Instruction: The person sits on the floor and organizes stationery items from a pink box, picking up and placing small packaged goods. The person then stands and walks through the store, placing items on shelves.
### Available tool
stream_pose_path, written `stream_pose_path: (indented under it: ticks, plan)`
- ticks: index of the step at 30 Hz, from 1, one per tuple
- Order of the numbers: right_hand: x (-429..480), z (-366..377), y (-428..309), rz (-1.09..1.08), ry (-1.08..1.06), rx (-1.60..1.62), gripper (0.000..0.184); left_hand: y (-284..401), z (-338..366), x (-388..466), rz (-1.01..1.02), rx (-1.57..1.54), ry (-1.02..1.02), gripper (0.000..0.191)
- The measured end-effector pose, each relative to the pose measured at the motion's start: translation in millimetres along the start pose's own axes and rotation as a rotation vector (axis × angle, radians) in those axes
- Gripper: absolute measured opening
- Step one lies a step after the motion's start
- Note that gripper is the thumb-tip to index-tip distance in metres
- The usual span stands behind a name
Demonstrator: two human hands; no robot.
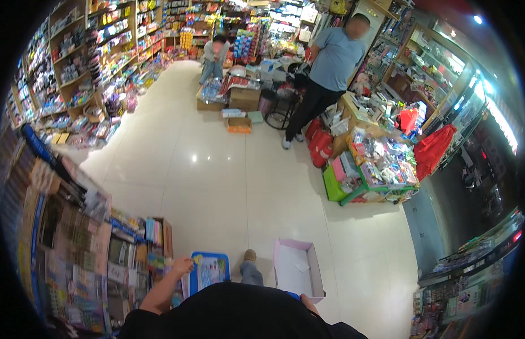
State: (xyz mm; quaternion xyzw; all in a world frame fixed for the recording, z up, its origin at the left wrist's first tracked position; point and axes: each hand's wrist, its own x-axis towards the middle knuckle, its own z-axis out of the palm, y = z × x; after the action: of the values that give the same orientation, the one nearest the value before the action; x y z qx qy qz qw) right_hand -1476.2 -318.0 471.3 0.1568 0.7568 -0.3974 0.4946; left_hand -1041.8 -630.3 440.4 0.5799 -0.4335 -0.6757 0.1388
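My left hand is beside the left rim of a blue plastic tray, its fingers bent. A small yellow item lies close to the fingertips; whether they grip it or the rim is too small to tell. Flat packets with printed covers lie inside the tray. At the near edge of a shallow pinkish cardboard box, my right hand shows only in part. A bit of a blue thing pokes out between that hand and my black shirt, which hides the rest.
Magazine racks rise close on my left, with crammed shelves beyond. A person stands ahead right near red fire extinguishers and a loaded green-legged table. Another person sits farther back. An orange box lies on the tiled floor.
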Motion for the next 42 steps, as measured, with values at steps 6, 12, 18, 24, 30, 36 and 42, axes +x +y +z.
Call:
stream_pose_path:
  ticks: [6, 12, 18, 24, 30, 36, 42]
  plan:
    - [93.0, 53.8, -135.4, -0.016, -0.014, -0.078, 0.030, 14.1, -7.8, 82.2, 0.454, 1.555, -0.209, 0.022]
    - [160.1, 122.0, -265.1, -0.096, -0.017, -0.195, 0.032, -17.9, -40.1, 91.7, 0.545, 1.185, -0.010, 0.022]
    - [219.9, 207.1, -374.3, -0.123, -0.039, -0.230, 0.034, 54.1, -42.3, 191.9, 0.218, 1.126, -0.055, 0.023]
    - [280.9, 257.5, -477.1, -0.157, -0.111, -0.303, 0.036, 116.2, -51.0, 259.0, -0.002, 0.718, 0.026, 0.025]
    - [230.9, 302.5, -577.1, -0.226, 0.143, -0.201, 0.045, 268.6, -57.5, 297.5, -0.312, -0.148, 0.244, 0.035]
    - [232.5, 383.6, -672.7, -0.243, 0.223, -0.314, 0.052, 399.6, -67.9, 339.9, -0.212, -0.116, 0.274, 0.034]
    - [287.5, 470.6, -760.2, -0.348, 0.287, -0.305, 0.048, 321.1, -98.7, 381.8, -0.326, 0.000, 0.315, 0.025]
